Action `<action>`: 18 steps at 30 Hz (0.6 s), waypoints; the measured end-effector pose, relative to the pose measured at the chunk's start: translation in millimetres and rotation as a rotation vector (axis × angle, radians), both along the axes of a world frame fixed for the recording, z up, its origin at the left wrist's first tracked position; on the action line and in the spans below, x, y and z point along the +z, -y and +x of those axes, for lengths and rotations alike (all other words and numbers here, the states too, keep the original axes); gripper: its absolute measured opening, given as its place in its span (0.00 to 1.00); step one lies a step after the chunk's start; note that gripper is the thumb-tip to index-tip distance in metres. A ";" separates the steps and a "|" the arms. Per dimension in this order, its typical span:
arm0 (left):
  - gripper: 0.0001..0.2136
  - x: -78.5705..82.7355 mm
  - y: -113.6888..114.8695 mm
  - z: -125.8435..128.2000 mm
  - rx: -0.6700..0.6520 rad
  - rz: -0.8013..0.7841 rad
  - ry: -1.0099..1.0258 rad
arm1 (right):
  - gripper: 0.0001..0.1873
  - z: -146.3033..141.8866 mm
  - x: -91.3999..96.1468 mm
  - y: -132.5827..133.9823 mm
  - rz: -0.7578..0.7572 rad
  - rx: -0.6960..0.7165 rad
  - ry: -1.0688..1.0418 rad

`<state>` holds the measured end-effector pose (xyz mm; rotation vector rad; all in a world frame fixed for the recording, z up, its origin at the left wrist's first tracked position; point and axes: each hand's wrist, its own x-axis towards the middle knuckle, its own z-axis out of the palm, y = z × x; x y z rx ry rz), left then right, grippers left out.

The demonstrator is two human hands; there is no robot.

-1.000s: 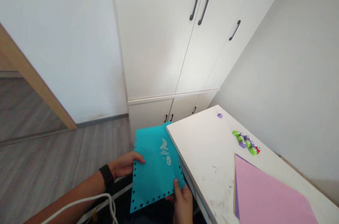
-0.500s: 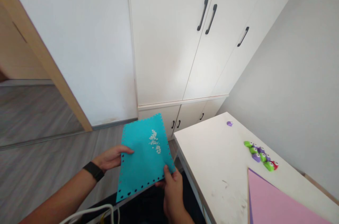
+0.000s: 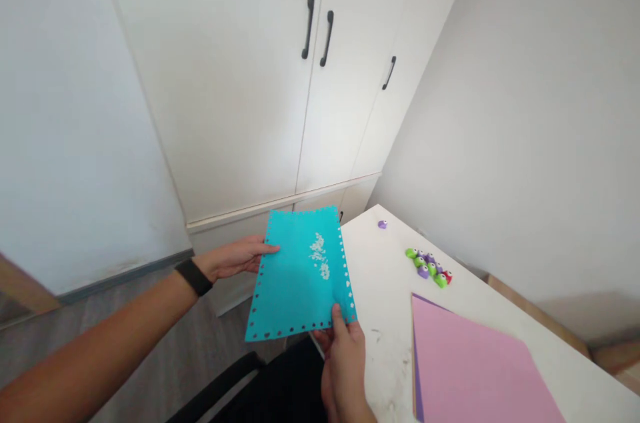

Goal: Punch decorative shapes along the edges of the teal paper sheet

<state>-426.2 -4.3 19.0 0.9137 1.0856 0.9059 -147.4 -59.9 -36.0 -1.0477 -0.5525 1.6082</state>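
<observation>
- Head view, looking forward and down at both forearms: the person is holding a teal craft sheet (image 3: 295, 293) up in front of the body, over the floor and just beside the counter (image 3: 385, 323).
- Sheet: it is rectangular, with a row of punched holes along its edges and a patch of white flecks (image 3: 320, 255) on the upper face. Its long axis is running away from the person, leaning slightly from the vertical of the frame.
- Left hand (image 3: 235, 257): the grip is spreading open, with the fingers stretching flat toward the sheet's left long edge, tips at or just under it. The thumb's hold is not showing, so I cannot tell whether it is clamping. A black wristband (image 3: 194, 277) is circling the wrist.
- Right hand (image 3: 345, 363): the grip is pinching the near edge of the sheet toward its right corner, thumb on top, fingers beneath. This hand is sitting nearer the counter.
- Counter: a pink sheet (image 3: 470, 363) is lying on top of a purple sheet (image 3: 418, 391). A cluster of small green, purple and red eyed pieces (image 3: 427, 267) is sitting farther along, with one purple piece (image 3: 383, 224) lying apart near the far end.
</observation>
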 end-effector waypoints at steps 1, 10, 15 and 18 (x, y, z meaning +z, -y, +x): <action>0.27 2.3 -15.0 10.1 -0.038 0.034 -0.053 | 0.26 7.8 -0.6 -3.2 -0.006 -0.046 0.002; 0.30 -7.0 -144.1 82.3 -0.322 0.226 -0.398 | 0.28 59.0 -6.2 -27.5 -0.005 -0.175 0.009; 0.27 -6.6 -186.9 97.4 -0.428 0.180 -0.428 | 0.32 68.9 0.1 -37.1 -0.079 -0.112 -0.006; 0.24 -0.2 -195.7 97.2 -0.445 0.154 -0.411 | 0.33 72.8 0.0 -30.6 -0.129 -0.037 -0.012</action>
